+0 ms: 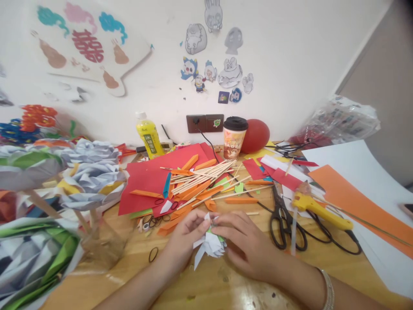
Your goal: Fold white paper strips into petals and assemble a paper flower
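Observation:
Between my two hands, just above the wooden table, is a folded paper flower (213, 244) with white pointed petals and a little green. My left hand (191, 232) pinches its upper left side between thumb and fingers. On the other side, my right hand (241, 241) curls its fingers round the flower's top and right edge. Part of the flower is hidden behind the fingers. Beyond the hands lies a pile of thin wooden sticks (201, 181) mixed with folded orange paper strips (241, 200). A dark elastic band (153, 254) lies left of my left forearm.
Black scissors (281, 219) and a yellow glue gun (322, 210) with its cable lie to the right, beside white paper sheets (358, 172). Large paper flowers (93, 178) on sticks crowd the left. A lidded cup (234, 140), red balloon (258, 136) and yellow bottle (149, 137) stand by the wall.

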`<control>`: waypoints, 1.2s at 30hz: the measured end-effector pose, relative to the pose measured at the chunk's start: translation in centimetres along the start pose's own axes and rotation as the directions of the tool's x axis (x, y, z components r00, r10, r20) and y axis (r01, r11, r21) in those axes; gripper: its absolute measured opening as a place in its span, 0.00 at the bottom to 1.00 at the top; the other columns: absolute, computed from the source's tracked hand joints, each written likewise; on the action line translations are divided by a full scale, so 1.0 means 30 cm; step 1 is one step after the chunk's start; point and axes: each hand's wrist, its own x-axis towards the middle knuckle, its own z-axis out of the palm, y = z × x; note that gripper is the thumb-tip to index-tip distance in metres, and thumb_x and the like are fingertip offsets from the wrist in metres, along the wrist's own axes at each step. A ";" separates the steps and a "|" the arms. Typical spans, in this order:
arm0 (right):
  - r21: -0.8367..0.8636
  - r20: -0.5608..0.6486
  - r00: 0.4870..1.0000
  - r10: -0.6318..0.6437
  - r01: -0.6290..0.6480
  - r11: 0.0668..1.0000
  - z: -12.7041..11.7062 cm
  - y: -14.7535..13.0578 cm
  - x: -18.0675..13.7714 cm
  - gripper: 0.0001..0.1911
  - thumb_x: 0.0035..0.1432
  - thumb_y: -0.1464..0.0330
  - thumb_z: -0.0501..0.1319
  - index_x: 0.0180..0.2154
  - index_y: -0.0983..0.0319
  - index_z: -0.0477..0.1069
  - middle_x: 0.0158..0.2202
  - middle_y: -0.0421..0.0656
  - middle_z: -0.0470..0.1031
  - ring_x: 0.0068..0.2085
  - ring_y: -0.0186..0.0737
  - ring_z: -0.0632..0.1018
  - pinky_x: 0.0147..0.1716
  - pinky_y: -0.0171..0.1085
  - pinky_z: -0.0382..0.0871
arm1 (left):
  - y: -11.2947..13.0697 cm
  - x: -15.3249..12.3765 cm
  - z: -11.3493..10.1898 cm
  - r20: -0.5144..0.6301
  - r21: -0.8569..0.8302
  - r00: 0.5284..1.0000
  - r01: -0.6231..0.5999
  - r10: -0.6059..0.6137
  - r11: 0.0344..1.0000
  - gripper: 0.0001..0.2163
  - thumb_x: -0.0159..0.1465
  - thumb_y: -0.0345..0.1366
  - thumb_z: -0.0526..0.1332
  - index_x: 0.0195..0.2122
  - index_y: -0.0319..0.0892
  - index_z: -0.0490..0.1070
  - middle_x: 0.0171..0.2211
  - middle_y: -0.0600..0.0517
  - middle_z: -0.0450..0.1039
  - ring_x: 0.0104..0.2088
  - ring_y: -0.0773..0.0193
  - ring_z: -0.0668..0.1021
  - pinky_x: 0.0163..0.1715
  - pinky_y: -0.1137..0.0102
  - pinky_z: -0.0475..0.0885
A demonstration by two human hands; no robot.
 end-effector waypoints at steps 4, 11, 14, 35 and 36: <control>-0.045 0.004 1.000 -0.030 0.030 0.999 0.002 0.000 -0.011 0.22 0.51 0.78 0.51 0.49 0.63 0.60 0.48 0.48 0.66 0.49 0.42 0.66 0.47 0.43 0.62 | -0.003 0.000 -0.001 0.029 0.039 1.000 -0.009 0.007 0.999 0.09 0.56 0.41 0.59 0.29 0.40 0.65 0.25 0.57 0.65 0.24 0.71 0.68 0.26 0.76 0.64; -0.025 -0.015 0.998 -0.066 0.066 0.998 0.013 -0.010 -0.013 0.20 0.51 0.79 0.50 0.46 0.63 0.62 0.44 0.47 0.69 0.47 0.40 0.67 0.47 0.42 0.62 | -0.006 -0.006 0.013 0.021 0.042 1.000 -0.020 0.019 0.999 0.11 0.56 0.42 0.60 0.29 0.40 0.62 0.22 0.58 0.61 0.22 0.73 0.65 0.23 0.77 0.61; -0.048 -0.023 0.998 -0.064 0.063 0.997 0.013 -0.017 -0.009 0.21 0.50 0.78 0.50 0.47 0.63 0.61 0.44 0.47 0.69 0.47 0.41 0.67 0.48 0.44 0.62 | 0.000 -0.005 0.014 0.016 0.059 1.000 -0.026 0.025 0.998 0.12 0.54 0.43 0.61 0.28 0.40 0.62 0.22 0.59 0.61 0.22 0.73 0.64 0.23 0.77 0.60; -0.052 0.011 1.000 0.008 -0.007 0.999 0.009 -0.009 -0.013 0.23 0.52 0.75 0.52 0.51 0.65 0.58 0.48 0.49 0.67 0.49 0.43 0.66 0.49 0.44 0.61 | 0.008 -0.009 0.010 -0.040 0.151 0.995 -0.086 0.093 0.985 0.11 0.56 0.43 0.59 0.30 0.41 0.63 0.23 0.58 0.61 0.23 0.72 0.65 0.24 0.77 0.61; -0.059 0.005 1.000 0.021 -0.020 0.998 0.009 -0.008 -0.013 0.23 0.52 0.73 0.53 0.52 0.65 0.57 0.48 0.50 0.67 0.49 0.43 0.66 0.49 0.44 0.61 | 0.008 -0.009 0.008 -0.029 0.151 0.994 -0.098 0.104 0.984 0.10 0.57 0.43 0.59 0.30 0.42 0.63 0.25 0.57 0.63 0.24 0.71 0.66 0.26 0.76 0.62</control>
